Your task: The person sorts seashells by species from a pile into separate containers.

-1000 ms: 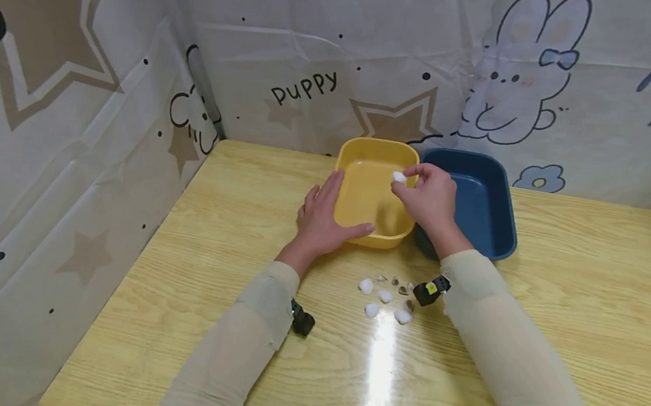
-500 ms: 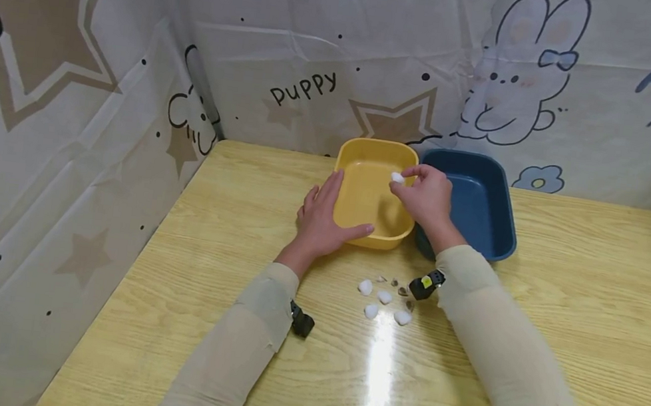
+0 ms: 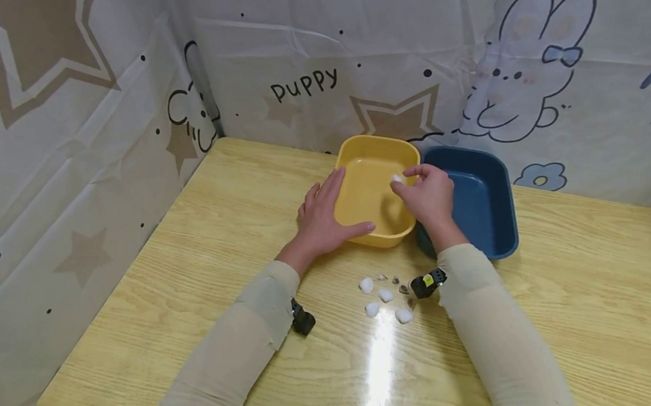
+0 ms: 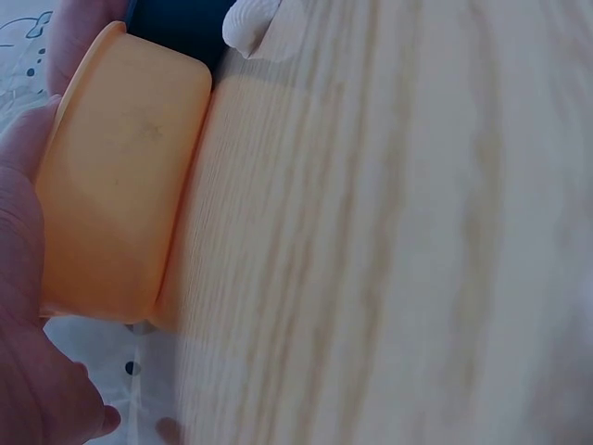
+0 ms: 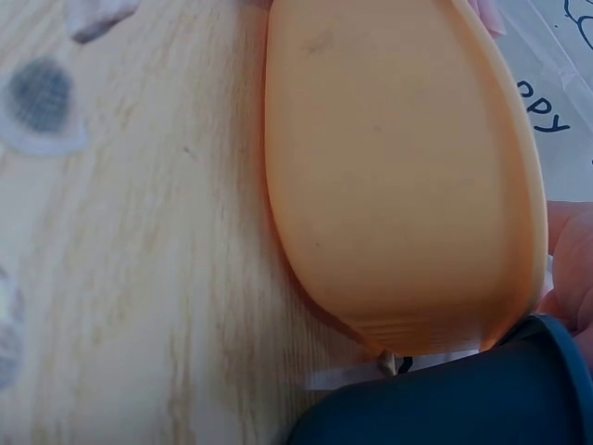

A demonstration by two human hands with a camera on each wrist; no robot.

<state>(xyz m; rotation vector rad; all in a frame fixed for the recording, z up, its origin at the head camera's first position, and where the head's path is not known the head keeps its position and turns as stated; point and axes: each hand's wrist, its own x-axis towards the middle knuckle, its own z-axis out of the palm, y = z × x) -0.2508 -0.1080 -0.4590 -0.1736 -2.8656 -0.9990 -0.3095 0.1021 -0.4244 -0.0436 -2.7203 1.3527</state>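
Note:
My right hand pinches a small white seashell between thumb and fingertips, above the right part of the yellow tub. My left hand lies with straight, spread fingers along the tub's left side, its thumb across the near rim. The left wrist view shows the left thumb up at the tub's rim. On the table in front of the tub lie several white shells and several smaller dark ones. A ribbed white shell shows close up in the left wrist view.
A dark blue tub stands against the yellow one's right side, partly behind my right hand and wrist. The wooden table ends at a printed cloth backdrop behind the tubs and along the left.
My right hand has moved slightly left over the yellow tub, and less of the white seashell shows between its fingertips. My left hand and the loose shells stay where they were.

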